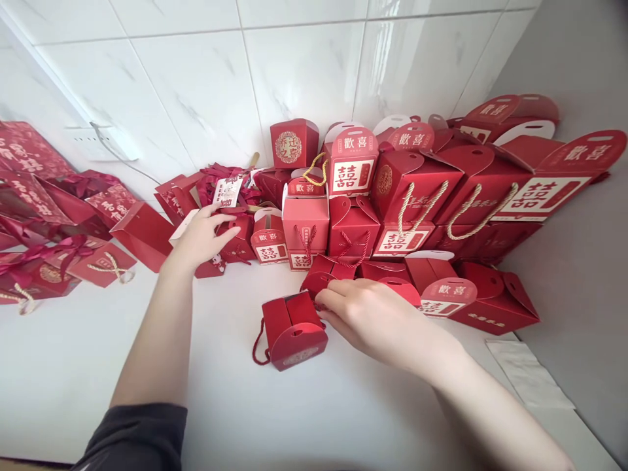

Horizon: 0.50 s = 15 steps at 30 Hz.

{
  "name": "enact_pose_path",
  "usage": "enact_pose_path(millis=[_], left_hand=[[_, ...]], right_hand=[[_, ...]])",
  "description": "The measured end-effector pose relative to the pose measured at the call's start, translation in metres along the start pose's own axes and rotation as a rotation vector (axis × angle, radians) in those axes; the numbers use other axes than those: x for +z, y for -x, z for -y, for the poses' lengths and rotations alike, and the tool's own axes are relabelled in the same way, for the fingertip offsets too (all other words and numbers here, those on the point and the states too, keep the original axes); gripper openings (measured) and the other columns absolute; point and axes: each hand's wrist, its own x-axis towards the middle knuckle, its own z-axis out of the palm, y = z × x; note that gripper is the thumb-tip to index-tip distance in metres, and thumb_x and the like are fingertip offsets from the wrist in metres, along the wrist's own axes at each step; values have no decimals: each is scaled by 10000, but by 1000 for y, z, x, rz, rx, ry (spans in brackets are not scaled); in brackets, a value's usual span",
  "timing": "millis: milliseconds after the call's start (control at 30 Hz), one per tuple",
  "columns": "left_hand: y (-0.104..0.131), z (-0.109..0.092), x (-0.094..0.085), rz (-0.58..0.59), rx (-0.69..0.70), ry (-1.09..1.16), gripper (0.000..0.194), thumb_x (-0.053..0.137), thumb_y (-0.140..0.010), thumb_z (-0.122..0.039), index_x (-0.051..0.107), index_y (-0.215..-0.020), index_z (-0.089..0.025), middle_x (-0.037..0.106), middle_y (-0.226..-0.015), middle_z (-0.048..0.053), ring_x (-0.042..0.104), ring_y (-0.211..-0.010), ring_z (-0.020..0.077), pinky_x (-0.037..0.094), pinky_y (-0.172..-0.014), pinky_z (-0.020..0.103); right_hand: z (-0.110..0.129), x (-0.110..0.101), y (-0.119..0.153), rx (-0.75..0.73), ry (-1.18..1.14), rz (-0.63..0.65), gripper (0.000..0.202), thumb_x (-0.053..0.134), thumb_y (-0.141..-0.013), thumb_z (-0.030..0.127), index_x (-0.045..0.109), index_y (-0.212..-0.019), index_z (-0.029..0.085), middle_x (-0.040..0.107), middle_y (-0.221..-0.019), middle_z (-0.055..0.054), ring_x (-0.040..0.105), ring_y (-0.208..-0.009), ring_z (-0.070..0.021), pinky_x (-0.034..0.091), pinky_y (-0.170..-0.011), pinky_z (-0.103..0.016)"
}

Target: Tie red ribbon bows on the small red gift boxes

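Note:
My left hand (201, 235) is over the boxes at the centre left, its fingers spread beside a small red box (236, 241) and below a white printed tag (228, 191). My right hand (358, 304) has its fingers pressed together at a red box (321, 273) in the front of the stack; what the fingertips hold, if anything, is hidden. Just left of those fingertips, a separate red box (296, 330) with a dark red cord handle stands on the white table (235, 399).
Red gift boxes (417, 186), some with rope handles, are stacked along the tiled wall (304, 72). More red boxes and bags (93, 216) with ribbons stand at the left. A socket (101, 142) with a cable is on the wall. White packets (530, 373) lie at the right.

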Motion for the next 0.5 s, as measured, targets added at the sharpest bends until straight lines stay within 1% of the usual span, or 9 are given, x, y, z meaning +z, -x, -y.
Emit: enact_pose_path(millis=[67,133,200,233,267,333,433,467,500], left_hand=[[-20,7,23,-50,1,5,512,437,-920,-549,607,-1310,-264,346,-1561,56,311,-1436,307,290,-1168,450],[-35,13,37,-29,-42,0,558,419,-925,-552,600,-1321,-204,358,-1557,93,317,-1431,329,268,-1175,471],[-43,17,42,-8,-80,1,606,388,-941,-535,558,-1356,-127,384,-1541,133,338,-1422,328,265,-1179,460],[-44,17,41,-22,-88,6,619,364,-955,-513,510,-1392,-100,379,-1543,141,333,-1428,310,260,-1186,437],[-43,16,38,-58,-89,11,622,343,-969,-490,460,-1425,-84,365,-1552,142,319,-1439,288,249,-1196,410],[-37,12,24,-191,-88,27,606,325,-988,-450,398,-1459,-75,324,-1572,132,273,-1462,246,212,-1216,358],[-20,7,-10,-435,-104,74,592,367,-994,-437,359,-1471,-85,305,-1575,115,268,-1456,224,208,-1218,331],[-14,8,-23,-469,-119,89,607,372,-997,-446,322,-1484,-88,304,-1570,109,291,-1440,228,220,-1214,349],[-8,9,-35,-458,-159,114,606,354,-1007,-445,289,-1492,-86,327,-1554,103,333,-1408,233,249,-1202,378]], right_hand=[[-1,-4,2,-3,10,8,194,457,-994,199,578,-846,168,624,-824,-19,563,-675,-145,295,-579,-283],[-1,-6,3,11,13,8,193,459,-994,202,584,-852,168,630,-829,-18,571,-680,-145,294,-576,-279],[-1,-8,3,26,4,16,198,456,-999,211,590,-860,168,639,-839,-19,580,-688,-147,304,-582,-277],[-1,-8,3,33,-1,22,201,454,-1000,215,593,-862,169,643,-842,-19,584,-691,-148,310,-587,-276],[-1,-9,4,38,-4,28,202,455,-1000,214,594,-860,170,645,-843,-19,587,-693,-149,313,-588,-277],[-1,-9,3,46,-4,31,194,467,-994,208,597,-854,173,645,-837,-17,590,-688,-148,313,-582,-278],[-2,-8,3,50,-8,26,176,487,-983,193,595,-845,178,642,-828,-10,589,-679,-146,303,-566,-279],[-2,-7,3,51,-9,26,174,493,-981,194,593,-840,180,640,-823,-9,586,-672,-144,298,-559,-279],[-3,-7,3,53,-8,26,173,499,-979,195,589,-832,180,638,-818,-7,582,-663,-142,293,-553,-279]])
